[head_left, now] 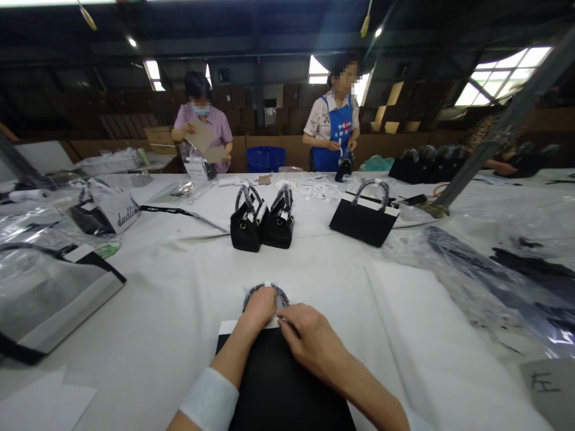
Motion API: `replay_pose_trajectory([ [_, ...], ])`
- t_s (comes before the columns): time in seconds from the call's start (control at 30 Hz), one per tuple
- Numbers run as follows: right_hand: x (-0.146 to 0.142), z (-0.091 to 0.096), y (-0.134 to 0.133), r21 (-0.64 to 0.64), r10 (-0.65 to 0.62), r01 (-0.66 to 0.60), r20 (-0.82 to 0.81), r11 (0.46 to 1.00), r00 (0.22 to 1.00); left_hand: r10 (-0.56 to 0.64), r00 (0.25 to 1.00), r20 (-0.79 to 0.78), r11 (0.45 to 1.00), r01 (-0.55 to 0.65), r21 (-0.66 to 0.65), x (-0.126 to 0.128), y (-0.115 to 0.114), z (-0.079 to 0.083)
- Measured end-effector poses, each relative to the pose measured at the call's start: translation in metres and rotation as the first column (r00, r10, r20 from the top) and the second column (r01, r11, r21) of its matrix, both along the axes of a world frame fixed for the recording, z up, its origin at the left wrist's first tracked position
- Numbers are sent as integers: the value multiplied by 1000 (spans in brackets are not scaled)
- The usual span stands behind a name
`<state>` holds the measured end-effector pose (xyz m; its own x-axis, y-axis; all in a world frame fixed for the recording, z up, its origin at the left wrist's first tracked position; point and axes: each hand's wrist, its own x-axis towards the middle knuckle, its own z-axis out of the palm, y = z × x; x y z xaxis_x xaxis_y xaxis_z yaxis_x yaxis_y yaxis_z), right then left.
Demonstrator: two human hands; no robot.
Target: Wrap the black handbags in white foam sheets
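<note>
In front of me a black handbag lies on the white-covered table, its top edge showing a white strip. A dark handle wrapped in clear plastic arches beyond that edge. My left hand is closed at the handle's loop, its fingers curled under and mostly hidden. Close against it, my right hand is closed too, thumb and forefinger together at the bag's top edge. What either hand pinches is too small to make out.
Two small black handbags stand ahead, with a wider black bag to their right. White sheets lie at my right; a wrapped bag is at left. A slanted metal post rises at right. Co-workers stand across the table.
</note>
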<state>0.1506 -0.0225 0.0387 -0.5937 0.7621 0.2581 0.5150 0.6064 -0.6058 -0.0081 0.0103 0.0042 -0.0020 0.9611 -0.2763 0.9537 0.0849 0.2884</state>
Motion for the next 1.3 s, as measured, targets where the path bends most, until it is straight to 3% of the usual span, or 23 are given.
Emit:
replay_pose_trajectory([
  [0.13,-26,-14,-32,108,-5,-18,204,994,979,-49,999,-13,999,49,7,-3,0,4],
  [0.37,-20,-28,-27,43,30,-42,245,998,969,-111,991,-76,992,116,58,3,-6,15],
  [0.53,-17,-33,-26,15,50,-55,218,998,975,-187,975,-124,968,204,148,20,-23,54],
  [0.63,-14,-37,-28,24,56,-63,227,998,972,-286,948,-136,928,310,205,27,-48,83],
  [0.73,-10,-38,-34,45,68,-78,187,996,980,-329,935,-134,905,353,237,24,-77,96],
  [0.87,-10,-36,-36,82,49,-60,132,995,990,-299,949,-98,912,314,262,-3,-89,86],
  [1.0,-14,-37,-30,91,32,-46,144,995,989,-283,957,-68,909,290,299,-49,-66,69],
  [1.13,-13,-43,-29,182,26,-44,100,982,995,-221,964,146,928,162,336,-84,-43,44],
  [1.23,-6,-34,-24,376,-5,-2,18,926,1000,-252,936,245,908,140,396,-92,-40,30],
  [1.3,-4,-17,-14,548,-16,8,10,837,1000,-346,893,288,873,193,448,-92,-41,28],
])
